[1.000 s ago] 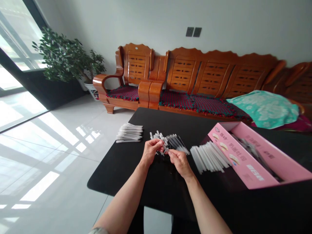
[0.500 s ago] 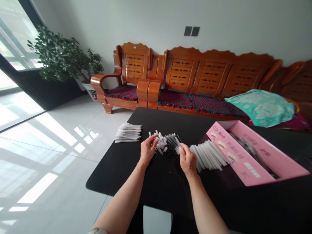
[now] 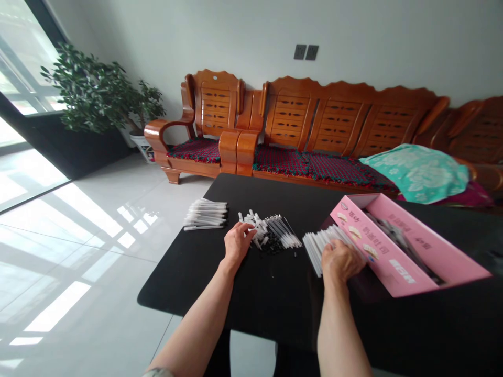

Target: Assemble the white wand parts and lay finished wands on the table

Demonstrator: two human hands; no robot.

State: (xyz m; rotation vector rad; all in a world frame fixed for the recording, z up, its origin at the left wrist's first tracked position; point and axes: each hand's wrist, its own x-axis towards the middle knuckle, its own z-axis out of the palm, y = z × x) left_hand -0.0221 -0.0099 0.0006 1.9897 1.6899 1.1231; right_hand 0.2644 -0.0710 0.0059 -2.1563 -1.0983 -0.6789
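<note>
My left hand (image 3: 238, 243) lies on the black table top (image 3: 176, 283) with its fingertips at the edge of a heap of small white plastic caps (image 3: 255, 225). Beside that heap lie thin clear tubes with black ends (image 3: 282, 232). My right hand (image 3: 341, 261) rests over a fanned pile of white plastic tubes (image 3: 317, 250), its fingers on them. I cannot tell whether it grips any. Further left lies a neat row of assembled white sticks (image 3: 205, 214).
An open pink printed cardboard box (image 3: 387, 250) with dark contents stands at the table's right, close to my right hand. Behind the table are a wooden sofa (image 3: 314, 118) with a teal cloth (image 3: 416, 174) and a potted plant (image 3: 94, 97).
My right hand has moved right, away from the middle heap and onto the white tube pile. My left hand has lowered to the table beside the caps.
</note>
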